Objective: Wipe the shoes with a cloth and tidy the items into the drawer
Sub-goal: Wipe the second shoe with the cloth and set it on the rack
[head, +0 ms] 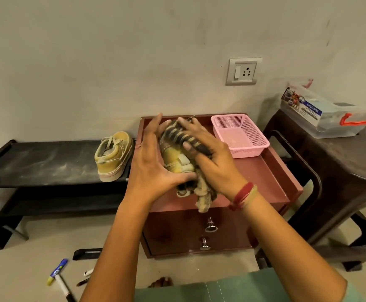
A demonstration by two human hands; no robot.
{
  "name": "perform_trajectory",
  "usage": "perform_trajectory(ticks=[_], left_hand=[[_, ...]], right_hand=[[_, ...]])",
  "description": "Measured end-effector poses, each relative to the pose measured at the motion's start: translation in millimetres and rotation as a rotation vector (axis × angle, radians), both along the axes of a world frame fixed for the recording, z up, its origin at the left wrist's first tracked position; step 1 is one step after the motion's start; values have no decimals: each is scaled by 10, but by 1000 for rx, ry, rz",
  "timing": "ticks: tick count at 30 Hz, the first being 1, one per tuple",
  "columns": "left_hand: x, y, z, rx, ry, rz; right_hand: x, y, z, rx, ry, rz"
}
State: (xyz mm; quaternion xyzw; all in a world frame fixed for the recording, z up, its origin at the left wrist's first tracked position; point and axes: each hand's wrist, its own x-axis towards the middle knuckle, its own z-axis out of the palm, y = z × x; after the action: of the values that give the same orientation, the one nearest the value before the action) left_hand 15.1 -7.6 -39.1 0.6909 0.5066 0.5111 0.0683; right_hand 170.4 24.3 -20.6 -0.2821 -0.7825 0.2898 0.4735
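Note:
My left hand (151,162) holds a yellow shoe (176,160) from its left side above the red-brown drawer cabinet (264,171), thumb curled under the heel and fingers stretched along the side. My right hand (208,155) grips a striped dark-and-tan cloth (183,134) and presses it over the shoe's top; the cloth's loose end (204,199) hangs below the hands. A second yellow shoe (113,154) stands on the black low bench (36,162) to the left. Both cabinet drawers are closed, with chrome knobs (210,225).
A pink mesh basket (241,136) sits on the cabinet's back right. A clear storage box with orange clips (325,114) rests on a dark brown table (352,162) at right. Markers (57,272) and small items lie on the floor at lower left. A wall socket (242,71) is behind.

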Motion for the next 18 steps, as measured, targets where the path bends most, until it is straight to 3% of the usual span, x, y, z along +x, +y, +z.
perform_trajectory(ticks=[2,6,11,14,18], left_hand=[[-24,-17,-9,-11,-11,-5],[16,-49,29,12,-19,-19],[46,-51,21,24,17,-19],[79,-38,29,19,-7,-7],[79,-26,15,23,-22,-3]], right_hand=[[8,0,-35,41,-67,75],[103,166,-73,-159,110,-75],[102,43,-80,-94,83,38],[96,92,-61,-148,182,-14],[103,47,-100,-33,35,45]])
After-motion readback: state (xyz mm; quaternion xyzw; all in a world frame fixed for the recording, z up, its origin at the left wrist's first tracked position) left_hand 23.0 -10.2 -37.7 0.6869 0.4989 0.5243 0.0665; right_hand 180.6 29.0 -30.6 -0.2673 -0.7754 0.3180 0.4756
